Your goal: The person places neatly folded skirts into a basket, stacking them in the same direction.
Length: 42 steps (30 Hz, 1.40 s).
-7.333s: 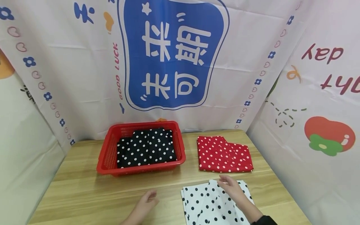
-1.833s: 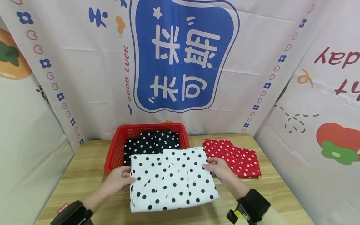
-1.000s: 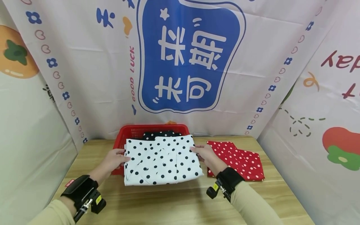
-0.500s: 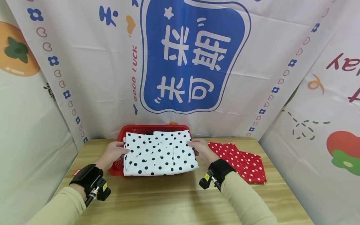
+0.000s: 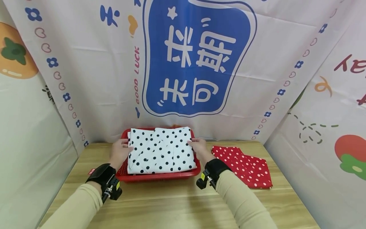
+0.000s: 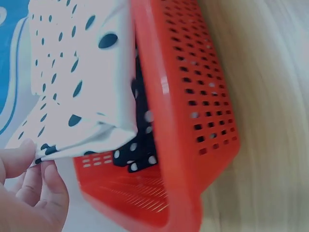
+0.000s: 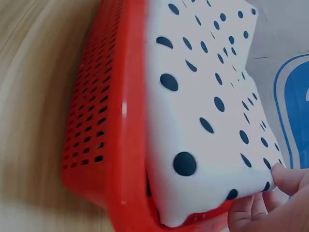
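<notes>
A folded white garment with black dots (image 5: 161, 152) lies level at the mouth of the red plastic basket (image 5: 160, 176). My left hand (image 5: 118, 152) pinches its left edge between thumb and fingers, as the left wrist view also shows. On the opposite edge, my right hand (image 5: 200, 149) pinches the cloth, thumb on top and fingers beneath. Under the white garment, a black cloth with white dots (image 6: 137, 154) shows inside the basket in the left wrist view; most of it is hidden.
To the right of the basket lies a folded red cloth with white dots (image 5: 244, 167) on the wooden table (image 5: 160, 206). Printed white curtains (image 5: 108, 79) stand behind and at both sides. A small red tag (image 5: 91, 171) lies near the left wrist.
Both hands have lifted the white dotted garment from the table's front right, carried it left and away, and lowered it over the black cloth in the basket. The red cloth stays put.
</notes>
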Motion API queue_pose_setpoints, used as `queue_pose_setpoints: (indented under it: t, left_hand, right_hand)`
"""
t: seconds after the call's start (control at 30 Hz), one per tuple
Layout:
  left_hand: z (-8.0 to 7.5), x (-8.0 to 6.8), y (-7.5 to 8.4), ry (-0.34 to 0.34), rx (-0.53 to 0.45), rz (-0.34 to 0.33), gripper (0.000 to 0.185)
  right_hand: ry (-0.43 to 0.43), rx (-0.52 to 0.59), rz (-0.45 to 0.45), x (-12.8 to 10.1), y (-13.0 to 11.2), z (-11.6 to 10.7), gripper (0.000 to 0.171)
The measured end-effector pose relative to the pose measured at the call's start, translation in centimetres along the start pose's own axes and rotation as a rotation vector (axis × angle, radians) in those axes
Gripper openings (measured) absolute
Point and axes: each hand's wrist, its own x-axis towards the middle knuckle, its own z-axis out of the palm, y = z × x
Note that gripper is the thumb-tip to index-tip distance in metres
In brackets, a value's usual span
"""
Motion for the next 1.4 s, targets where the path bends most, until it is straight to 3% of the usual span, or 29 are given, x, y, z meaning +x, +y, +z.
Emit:
queue_pose_setpoints:
  t: [0.13,0.3,0.57,0.8,0.93,1.17,1.4]
  left_hand:
    - [0.8,-0.3,-0.8,0.012,0.041,0.024,0.047]
    - [1.7,-0.3,-2.1,-0.047,0.031,0.031,0.045]
    - [2.1,-0.7,-3.0,-0.151,-0.005,-0.073,0.054]
    - [1.0,-2.5,-2.3,-0.252,-0.009,-0.036,0.058]
    - [0.4,-3.5,-1.6,-0.266,0.053,0.016,0.055]
    - [0.4,-5.1,-0.1,-0.257,0.146,0.096,0.055]
    - [1.8,-7.4,0.6,-0.255,0.165,0.114,0.055]
  right_hand:
    - [-0.003,-0.033,-0.022,0.2,1.3,0.2,0.038]
    - [-0.048,-0.043,-0.101,0.4,2.3,0.5,0.036]
    - [-0.071,-0.049,-0.160,-0.3,2.6,-1.2,0.040]
    - [-0.018,-0.117,-0.327,-0.3,4.0,-5.8,0.036]
    - [-0.015,-0.155,-0.307,-0.3,4.7,-8.0,0.037]
    - [-0.051,-0.180,-0.296,-0.9,5.1,-9.3,0.038]
    - [-0.087,-0.315,-0.371,-2.3,5.7,-9.9,0.039]
